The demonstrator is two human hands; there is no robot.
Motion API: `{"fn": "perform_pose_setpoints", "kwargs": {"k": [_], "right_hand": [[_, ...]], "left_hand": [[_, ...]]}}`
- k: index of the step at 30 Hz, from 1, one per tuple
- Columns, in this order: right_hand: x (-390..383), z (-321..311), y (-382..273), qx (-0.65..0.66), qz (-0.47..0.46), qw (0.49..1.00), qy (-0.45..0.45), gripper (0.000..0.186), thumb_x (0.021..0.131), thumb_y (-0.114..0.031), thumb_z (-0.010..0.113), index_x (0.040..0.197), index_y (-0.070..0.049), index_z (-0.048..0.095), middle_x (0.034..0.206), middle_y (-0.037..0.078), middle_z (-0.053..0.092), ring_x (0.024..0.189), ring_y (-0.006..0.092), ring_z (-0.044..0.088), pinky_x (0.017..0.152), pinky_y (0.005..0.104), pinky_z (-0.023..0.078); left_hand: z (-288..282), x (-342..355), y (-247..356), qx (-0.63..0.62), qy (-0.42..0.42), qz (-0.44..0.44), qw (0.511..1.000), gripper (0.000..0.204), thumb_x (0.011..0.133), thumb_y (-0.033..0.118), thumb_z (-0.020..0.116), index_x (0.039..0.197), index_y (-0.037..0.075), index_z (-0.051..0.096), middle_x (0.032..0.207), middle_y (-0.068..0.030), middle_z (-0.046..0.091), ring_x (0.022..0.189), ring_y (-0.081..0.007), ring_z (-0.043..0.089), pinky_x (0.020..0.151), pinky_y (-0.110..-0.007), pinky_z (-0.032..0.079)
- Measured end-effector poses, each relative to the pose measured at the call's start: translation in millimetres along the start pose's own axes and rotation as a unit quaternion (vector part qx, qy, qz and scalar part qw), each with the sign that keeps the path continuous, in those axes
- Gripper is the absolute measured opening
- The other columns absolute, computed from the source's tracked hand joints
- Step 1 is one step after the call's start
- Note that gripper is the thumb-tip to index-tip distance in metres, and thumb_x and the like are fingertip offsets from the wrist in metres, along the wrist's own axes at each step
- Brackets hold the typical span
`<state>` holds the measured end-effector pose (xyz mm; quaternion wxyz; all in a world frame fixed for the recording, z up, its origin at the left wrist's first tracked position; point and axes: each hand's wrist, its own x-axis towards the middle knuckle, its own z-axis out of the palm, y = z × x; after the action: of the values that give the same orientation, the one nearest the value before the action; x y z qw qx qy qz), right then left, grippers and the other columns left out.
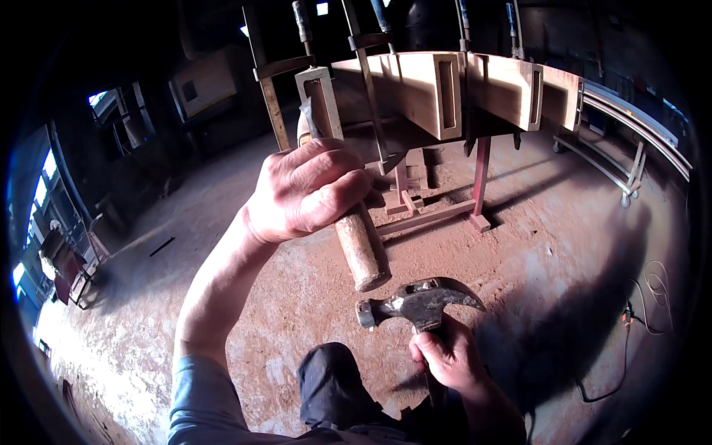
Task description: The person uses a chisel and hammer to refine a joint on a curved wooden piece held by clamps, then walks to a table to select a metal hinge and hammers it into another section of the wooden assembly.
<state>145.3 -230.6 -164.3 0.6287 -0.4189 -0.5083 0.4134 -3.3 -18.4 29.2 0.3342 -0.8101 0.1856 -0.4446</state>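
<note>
My left hand (317, 185) is wrapped round a chisel (361, 248) with a thick, worn wooden handle. Its metal blade points up and away, its tip beside the slot in the end of a wooden piece (331, 111). Whether the tip touches the wood I cannot tell. Lower down, my right hand (450, 354) grips a claw hammer (424, 302) by the handle. The hammer's striking face points left, just below the butt of the chisel and apart from it; its claw curves to the right.
Several bar clamps (368, 89) hold a curved wooden assembly (415, 93) with slotted ends on reddish trestles (482, 178). A wheeled rack (630, 170) with long strips stands at right. A cable (624, 363) lies on the dusty floor (297, 311); a chair (68, 274) is far left.
</note>
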Motion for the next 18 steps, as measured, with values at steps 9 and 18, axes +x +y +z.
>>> {"fn": "perform_pose_setpoints", "kwargs": {"k": [9, 18], "right_hand": [[-13, -8, -3, -0.004, -0.038, 0.999, 0.009, 0.027, 0.094, -0.025, 0.062, 0.094, 0.001, 0.054, 0.065, 0.002, 0.057, 0.055, 0.0081, 0.053, 0.052, 0.0235, 0.044], [-16, -8, -27, 0.004, -0.048, 0.999, 0.024, 0.024, 0.096, -0.02, 0.059, 0.086, 0.001, 0.054, 0.068, 0.007, 0.058, 0.056, 0.0113, 0.055, 0.052, 0.0255, 0.048]], "left_hand": [[19, 9, -7, 0.042, 0.057, -0.069, 0.995, 0.027, 0.066, 0.009, 0.079, 0.086, 0.007, 0.062, 0.077, -0.0053, 0.058, 0.071, -0.02, 0.062, 0.056, -0.03, 0.053], [28, 1, -13, 0.069, 0.089, -0.059, 0.992, 0.029, 0.065, 0.006, 0.076, 0.088, 0.009, 0.059, 0.075, -0.0024, 0.061, 0.071, -0.018, 0.063, 0.058, -0.028, 0.053]]}}
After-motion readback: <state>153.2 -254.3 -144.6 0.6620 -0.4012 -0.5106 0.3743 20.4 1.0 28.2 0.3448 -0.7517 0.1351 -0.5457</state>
